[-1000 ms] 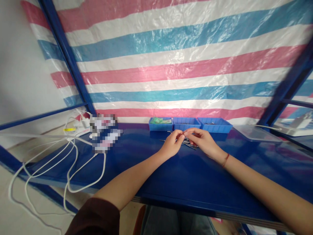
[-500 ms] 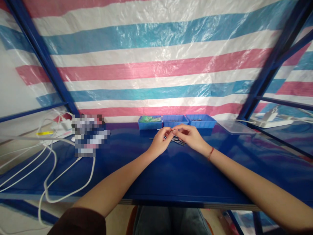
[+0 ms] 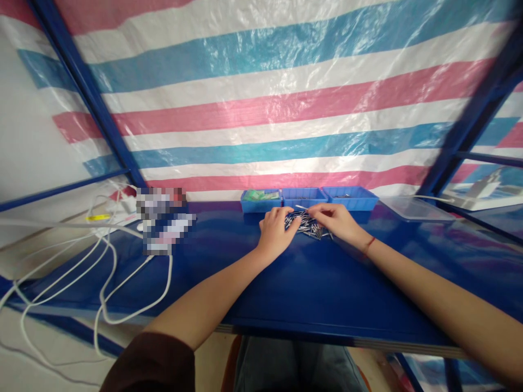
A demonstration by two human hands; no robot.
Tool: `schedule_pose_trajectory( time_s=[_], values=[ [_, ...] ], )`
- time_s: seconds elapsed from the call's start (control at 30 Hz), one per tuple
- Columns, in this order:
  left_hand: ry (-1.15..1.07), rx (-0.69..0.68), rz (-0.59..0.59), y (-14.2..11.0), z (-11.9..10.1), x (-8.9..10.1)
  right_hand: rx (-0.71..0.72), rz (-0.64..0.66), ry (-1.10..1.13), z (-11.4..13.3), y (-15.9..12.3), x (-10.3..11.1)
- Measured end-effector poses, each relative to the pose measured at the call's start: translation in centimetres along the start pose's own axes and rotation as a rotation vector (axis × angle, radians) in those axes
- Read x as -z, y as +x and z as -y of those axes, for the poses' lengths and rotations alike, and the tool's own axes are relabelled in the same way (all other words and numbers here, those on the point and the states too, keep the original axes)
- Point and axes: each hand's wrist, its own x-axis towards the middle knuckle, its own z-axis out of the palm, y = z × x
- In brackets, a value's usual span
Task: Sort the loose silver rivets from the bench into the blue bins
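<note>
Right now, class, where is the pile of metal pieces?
In the head view, the pile lies right of centre on the blue table, between the left hand and right hand, in front of the middle blue bin.

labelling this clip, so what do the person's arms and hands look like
The left hand and right hand are bare, ungloved. A thin reddish bracelet circles the right wrist. A dark brown fabric left sleeve ends near the elbow.

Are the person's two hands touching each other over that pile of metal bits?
No, a gap separates the left hand from the right hand, with thin metal pieces showing between them.
</note>
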Motion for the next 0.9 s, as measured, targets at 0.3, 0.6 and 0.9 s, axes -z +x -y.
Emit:
schedule_pose_trajectory(
  time_s=[0.3, 0.6, 0.9],
  values=[
    [0.246, -0.029, 0.29, -0.4, 1.3, -0.6, -0.244, -0.459, -0.542, -6.0, 2.4, 6.7],
    [0.253, -0.047, 0.263, -0.1, 1.3, -0.4, -0.178, -0.395, -0.659, -6.6, 2.2, 6.0],
    [0.313, -0.034, 0.271, 0.4, 1.9, -0.4, 0.044, -0.202, -0.708, -4.1, 1.6, 2.7]
  ],
)
